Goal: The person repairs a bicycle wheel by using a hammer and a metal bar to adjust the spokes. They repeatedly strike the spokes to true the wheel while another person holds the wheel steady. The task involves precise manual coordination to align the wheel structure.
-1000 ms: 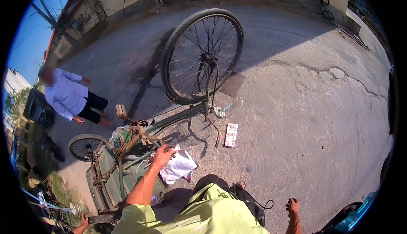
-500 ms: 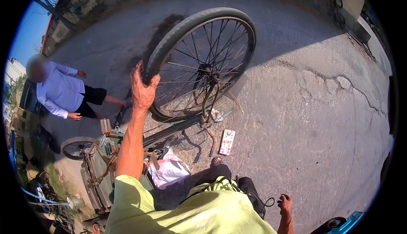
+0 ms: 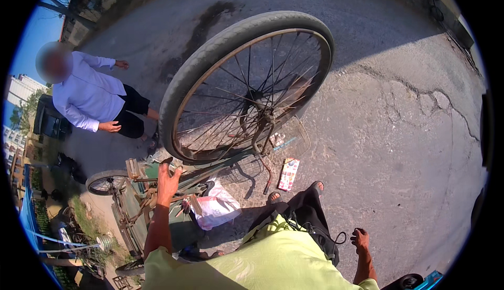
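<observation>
An upturned tricycle stands before me, its large spoked wheel point(image 3: 231, 43) raised and tilted, with a worn grey tyre and rusty rim. My left hand point(image 3: 168, 181) is at the tyre's lower left edge, near the green frame point(image 3: 210, 170), thumb apart from the fingers; whether it touches the tyre I cannot tell. Below and right of the wheel, a curved handlebar end point(image 3: 267, 180) hangs over the ground beside a wire basket point(image 3: 303, 145). Well away on the right, my right hand point(image 3: 360, 238) hangs at my side, fingers curled, with nothing visible in it.
A white and pink sack point(image 3: 218, 208) lies beside the tricycle's green bed point(image 3: 139, 214). A colourful printed box point(image 3: 289, 174) rests on the concrete near my sandalled feet. Another person point(image 3: 100, 88) in a light shirt stands at the left. A cracked patch point(image 3: 415, 93) marks the ground.
My left hand has dropped down the tyre to its lower left edge. The wheel looks larger and nearer, and the spokes sit differently. My right hand still hangs at my side.
</observation>
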`<state>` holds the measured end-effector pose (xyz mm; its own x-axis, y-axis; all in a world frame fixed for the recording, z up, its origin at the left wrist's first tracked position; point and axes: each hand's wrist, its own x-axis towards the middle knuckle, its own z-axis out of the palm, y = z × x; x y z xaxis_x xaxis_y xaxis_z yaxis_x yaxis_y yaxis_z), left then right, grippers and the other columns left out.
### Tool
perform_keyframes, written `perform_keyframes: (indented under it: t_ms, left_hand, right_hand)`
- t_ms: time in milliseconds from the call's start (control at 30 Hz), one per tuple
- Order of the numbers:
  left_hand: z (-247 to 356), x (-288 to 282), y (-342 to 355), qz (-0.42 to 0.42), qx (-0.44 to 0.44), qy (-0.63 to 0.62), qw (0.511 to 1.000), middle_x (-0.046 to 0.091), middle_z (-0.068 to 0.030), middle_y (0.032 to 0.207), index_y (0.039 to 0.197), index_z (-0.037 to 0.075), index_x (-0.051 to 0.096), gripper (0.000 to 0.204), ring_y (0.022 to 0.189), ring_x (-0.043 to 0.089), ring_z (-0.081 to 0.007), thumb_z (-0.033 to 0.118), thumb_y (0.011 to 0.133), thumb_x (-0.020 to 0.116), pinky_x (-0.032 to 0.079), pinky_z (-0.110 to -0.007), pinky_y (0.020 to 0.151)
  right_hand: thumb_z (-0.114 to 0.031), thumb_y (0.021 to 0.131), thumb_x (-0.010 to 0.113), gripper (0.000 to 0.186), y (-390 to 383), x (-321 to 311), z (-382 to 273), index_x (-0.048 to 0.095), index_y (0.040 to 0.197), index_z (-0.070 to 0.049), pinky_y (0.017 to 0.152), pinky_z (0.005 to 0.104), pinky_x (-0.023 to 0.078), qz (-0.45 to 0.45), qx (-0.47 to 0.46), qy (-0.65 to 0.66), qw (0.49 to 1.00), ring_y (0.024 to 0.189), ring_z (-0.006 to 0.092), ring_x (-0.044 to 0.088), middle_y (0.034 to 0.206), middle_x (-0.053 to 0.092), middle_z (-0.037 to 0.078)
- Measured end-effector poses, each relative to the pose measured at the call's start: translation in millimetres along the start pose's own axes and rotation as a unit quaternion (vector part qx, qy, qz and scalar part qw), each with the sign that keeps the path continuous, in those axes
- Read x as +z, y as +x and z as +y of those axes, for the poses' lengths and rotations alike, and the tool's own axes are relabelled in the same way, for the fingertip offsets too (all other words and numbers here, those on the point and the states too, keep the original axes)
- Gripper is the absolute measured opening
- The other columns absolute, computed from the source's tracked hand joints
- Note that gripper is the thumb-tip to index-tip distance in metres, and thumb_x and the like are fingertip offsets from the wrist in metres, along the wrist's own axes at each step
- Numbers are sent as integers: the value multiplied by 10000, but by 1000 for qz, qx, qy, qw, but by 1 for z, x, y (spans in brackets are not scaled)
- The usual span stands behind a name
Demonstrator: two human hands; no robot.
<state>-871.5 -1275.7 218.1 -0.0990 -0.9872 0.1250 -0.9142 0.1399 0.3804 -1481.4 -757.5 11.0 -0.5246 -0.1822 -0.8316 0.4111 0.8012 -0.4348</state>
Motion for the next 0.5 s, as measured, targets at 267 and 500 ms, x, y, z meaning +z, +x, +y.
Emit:
perform_keyframes:
  t_ms: [267, 500]
  left_hand:
    - [25, -28, 24, 98, -51, -254, 961, 588, -146, 1287, 1373, -14, 492, 553, 1172, 574, -232, 325, 960, 633, 448, -362, 1013]
    - [113, -74, 60, 134, 48, -296, 944, 586, -160, 1287, 1368, -70, 477, 692, 1192, 570, -245, 451, 941, 635, 430, -361, 1039]
  right_hand:
    - [-294, 899, 618, 383, 37, -7, -121, 628, 1183, -38, 595, 323, 498, -12, -78, -39, 996, 733, 202, 662, 971, 673, 80]
    - [-284, 903, 614, 342, 36, -4, -125, 641, 1155, -54, 573, 310, 492, -21, -36, -51, 998, 735, 199, 669, 953, 673, 81]
